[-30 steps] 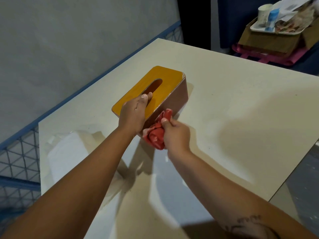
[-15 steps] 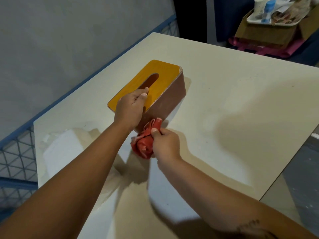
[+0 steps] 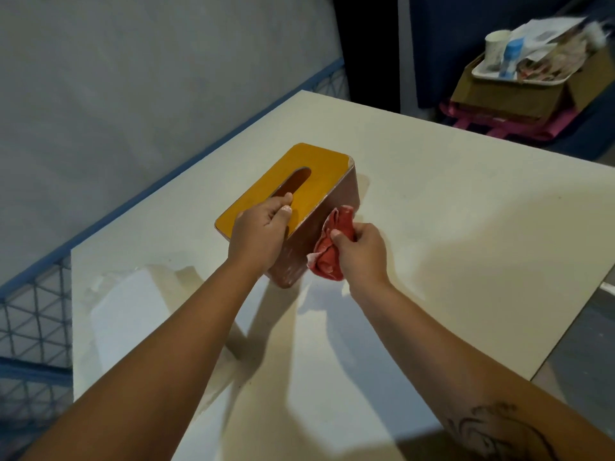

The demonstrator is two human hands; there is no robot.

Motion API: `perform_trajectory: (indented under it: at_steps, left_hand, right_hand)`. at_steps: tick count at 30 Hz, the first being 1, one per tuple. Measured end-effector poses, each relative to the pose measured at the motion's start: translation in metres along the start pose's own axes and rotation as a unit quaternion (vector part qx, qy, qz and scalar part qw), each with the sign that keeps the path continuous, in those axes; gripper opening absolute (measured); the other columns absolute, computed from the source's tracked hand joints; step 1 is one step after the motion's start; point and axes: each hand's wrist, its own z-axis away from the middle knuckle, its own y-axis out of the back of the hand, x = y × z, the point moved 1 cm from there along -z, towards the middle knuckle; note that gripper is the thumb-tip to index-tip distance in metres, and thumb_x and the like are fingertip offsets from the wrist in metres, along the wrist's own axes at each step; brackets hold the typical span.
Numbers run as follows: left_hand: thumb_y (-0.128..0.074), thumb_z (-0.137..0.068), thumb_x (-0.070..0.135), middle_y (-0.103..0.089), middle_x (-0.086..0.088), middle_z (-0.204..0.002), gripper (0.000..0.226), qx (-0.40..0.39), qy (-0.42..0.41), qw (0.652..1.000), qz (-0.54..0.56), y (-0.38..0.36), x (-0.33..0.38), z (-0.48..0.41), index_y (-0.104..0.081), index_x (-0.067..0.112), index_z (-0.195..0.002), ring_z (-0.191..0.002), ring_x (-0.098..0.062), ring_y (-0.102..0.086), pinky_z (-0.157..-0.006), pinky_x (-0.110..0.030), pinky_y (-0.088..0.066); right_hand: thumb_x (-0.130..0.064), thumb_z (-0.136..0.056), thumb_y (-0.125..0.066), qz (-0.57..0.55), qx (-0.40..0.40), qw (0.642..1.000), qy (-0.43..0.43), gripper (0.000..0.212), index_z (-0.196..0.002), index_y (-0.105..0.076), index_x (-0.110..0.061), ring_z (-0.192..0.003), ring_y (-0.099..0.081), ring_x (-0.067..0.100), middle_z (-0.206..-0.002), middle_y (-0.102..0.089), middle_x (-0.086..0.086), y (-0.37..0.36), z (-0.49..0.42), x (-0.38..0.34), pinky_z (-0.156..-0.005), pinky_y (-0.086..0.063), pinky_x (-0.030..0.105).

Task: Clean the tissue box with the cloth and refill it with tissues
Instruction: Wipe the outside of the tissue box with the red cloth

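Observation:
A tissue box [image 3: 312, 181] with a yellow slotted lid and brown sides stands on the cream table [image 3: 449, 227]. My left hand [image 3: 259, 234] lies on the lid's near end and grips it, thumb at the slot's edge. A crumpled red cloth [image 3: 327, 252] is bunched in my right hand [image 3: 361, 251] and pressed against the box's brown right side, about midway along it. The slot looks dark; I see no tissues in it.
A white flat pack [image 3: 133, 311] lies on the table at the near left, partly under my left forearm. Beyond the table's far right corner a cardboard box [image 3: 512, 91] carries a tray with a cup, on a pink stand. A blue mesh rail [image 3: 30, 314] runs along the left.
My right hand has slid the red cloth from the box's near corner farther along its right side. My left hand stays on the lid.

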Motion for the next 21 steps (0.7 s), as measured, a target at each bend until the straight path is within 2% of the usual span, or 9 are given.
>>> perform_trajectory:
  at_steps: [4, 8, 10, 13, 16, 18, 19, 21]
  left_hand:
    - [-0.042, -0.098, 0.031, -0.058, 0.003, -0.131, 0.035, 0.003, 0.006, 1.0, -0.013, 0.0, -0.001, 0.0, -0.058, 0.024, -0.128, -0.122, -0.023, -0.049, -0.102, -0.045, -0.043]
    - [-0.04, -0.098, 0.033, -0.057, 0.001, -0.132, 0.036, 0.003, 0.017, 1.0, -0.025, -0.001, 0.001, 0.001, -0.057, 0.024, -0.129, -0.122, -0.024, -0.049, -0.101, -0.041, -0.045]
    - [-0.039, -0.099, 0.034, -0.057, 0.001, -0.132, 0.036, 0.001, 0.02, 1.0, -0.021, -0.001, 0.001, 0.001, -0.056, 0.024, -0.129, -0.122, -0.023, -0.05, -0.101, -0.042, -0.045]
    - [-0.039, -0.098, 0.036, -0.056, 0.001, -0.133, 0.037, 0.005, 0.028, 0.999, -0.028, -0.001, 0.001, 0.002, -0.056, 0.025, -0.129, -0.122, -0.023, -0.05, -0.1, -0.042, -0.045]
    - [-0.038, -0.098, 0.038, -0.056, 0.002, -0.133, 0.037, 0.011, 0.029, 0.999, -0.038, -0.002, 0.0, 0.002, -0.056, 0.027, -0.129, -0.122, -0.024, -0.049, -0.099, -0.044, -0.046]
    - [-0.038, -0.098, 0.039, -0.056, 0.002, -0.132, 0.037, 0.01, 0.027, 0.999, -0.042, -0.001, 0.0, 0.002, -0.056, 0.028, -0.129, -0.122, -0.025, -0.049, -0.1, -0.045, -0.045]
    - [-0.038, -0.098, 0.039, -0.056, 0.002, -0.133, 0.037, 0.009, 0.027, 0.999, -0.043, -0.001, 0.0, 0.002, -0.056, 0.028, -0.129, -0.122, -0.025, -0.049, -0.1, -0.044, -0.045]
    - [-0.038, -0.098, 0.037, -0.056, 0.001, -0.133, 0.037, 0.007, 0.026, 0.999, -0.043, -0.001, 0.002, 0.002, -0.055, 0.026, -0.13, -0.122, -0.024, -0.049, -0.098, -0.04, -0.044]
  right_hand:
    - [-0.014, -0.096, -0.049, -0.096, -0.002, 0.994, -0.044, 0.012, -0.098, -0.061, -0.012, -0.074, -0.063, 0.015, -0.083, -0.065, 0.003, 0.016, 0.005, 0.0, -0.065, -0.049, 0.025]
    - [-0.014, -0.097, -0.047, -0.139, -0.021, 0.989, -0.032, 0.017, -0.088, -0.061, -0.019, -0.071, -0.061, 0.011, -0.08, -0.064, -0.002, 0.031, 0.013, -0.003, -0.062, -0.049, 0.024]
    - [-0.015, -0.099, -0.044, -0.161, -0.04, 0.985, -0.034, 0.015, -0.101, -0.059, -0.014, -0.075, -0.062, 0.012, -0.086, -0.065, -0.001, 0.034, 0.014, -0.005, -0.064, -0.049, 0.025]
    - [-0.016, -0.1, -0.04, -0.213, -0.073, 0.973, -0.055, 0.024, -0.117, -0.056, -0.007, -0.08, -0.064, 0.016, -0.093, -0.066, 0.004, 0.035, 0.013, -0.006, -0.07, -0.051, 0.031]
    - [-0.034, -0.099, -0.04, -0.274, -0.142, 0.948, -0.078, 0.031, -0.107, -0.062, -0.015, -0.078, -0.069, 0.014, -0.091, -0.071, 0.0, 0.038, 0.013, -0.007, -0.069, -0.053, 0.033]
    - [-0.041, -0.091, -0.047, -0.298, -0.208, 0.928, -0.087, 0.032, -0.103, -0.064, -0.017, -0.081, -0.071, 0.016, -0.093, -0.073, 0.001, 0.039, 0.014, -0.01, -0.071, -0.056, 0.037]
    - [-0.036, -0.087, -0.055, -0.294, -0.228, 0.924, -0.089, 0.032, -0.107, -0.063, -0.014, -0.084, -0.071, 0.018, -0.095, -0.073, 0.004, 0.039, 0.015, -0.011, -0.073, -0.057, 0.038]
    - [-0.014, -0.083, -0.065, -0.247, -0.22, 0.938, -0.103, 0.034, -0.115, -0.06, -0.005, -0.092, -0.069, 0.025, -0.102, -0.071, 0.009, 0.039, 0.013, -0.006, -0.083, -0.055, 0.044]
